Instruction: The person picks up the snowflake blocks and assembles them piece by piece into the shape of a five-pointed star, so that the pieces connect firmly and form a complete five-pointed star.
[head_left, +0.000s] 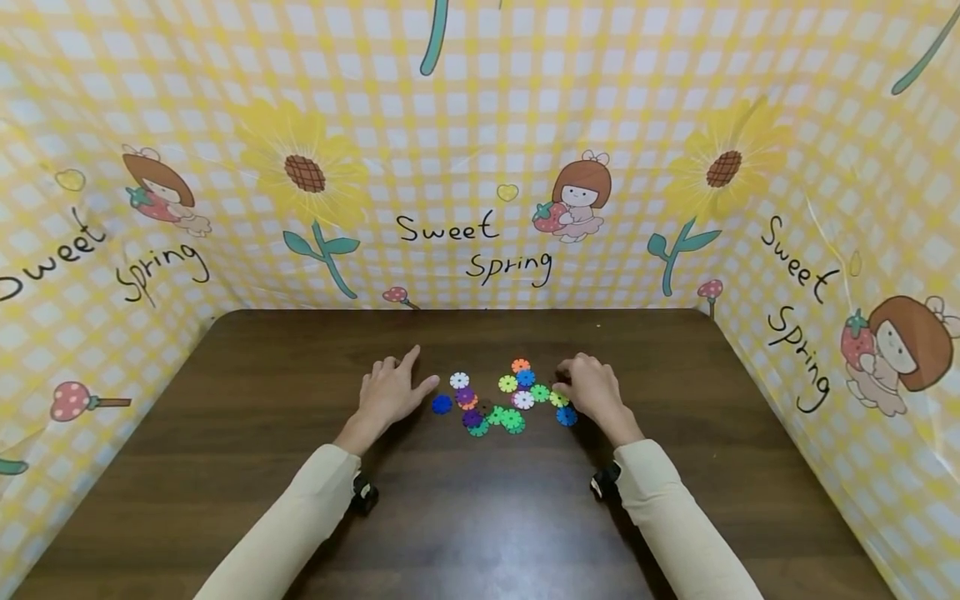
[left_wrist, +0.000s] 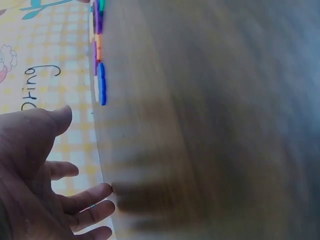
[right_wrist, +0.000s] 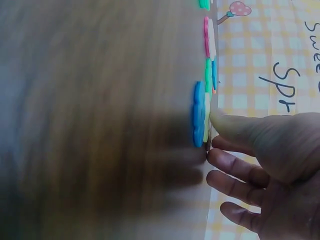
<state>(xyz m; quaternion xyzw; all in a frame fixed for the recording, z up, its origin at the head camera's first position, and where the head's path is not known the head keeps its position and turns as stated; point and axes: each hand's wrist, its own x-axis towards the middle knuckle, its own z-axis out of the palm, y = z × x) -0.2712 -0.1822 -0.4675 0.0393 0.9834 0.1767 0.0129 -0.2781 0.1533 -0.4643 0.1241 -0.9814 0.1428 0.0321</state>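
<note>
Small notched plastic snowflake discs in several colours lie on the table in two loose groups. My left hand (head_left: pixel 390 387) rests at the left of them, fingers spread and holding nothing; a dark blue disc (head_left: pixel 442 404) is nearest its thumb. At the right group, my right hand (head_left: pixel 592 386) has its thumb and fingertips at the edges of a brown disc (right_wrist: pixel 209 142), mostly hidden by the fingers. Beside that hand are a yellow disc (head_left: pixel 559 399) and a blue disc (head_left: pixel 566 416). Purple (head_left: pixel 472 418), green (head_left: pixel 513 420) and white (head_left: pixel 522 400) discs lie between the hands.
The dark wooden table (head_left: pixel 480 517) has a checked yellow and white cloth (head_left: pixel 480 150) hung around its back and sides. An orange disc (head_left: pixel 521 365) is farthest back in the right group. Several discs overlap one another.
</note>
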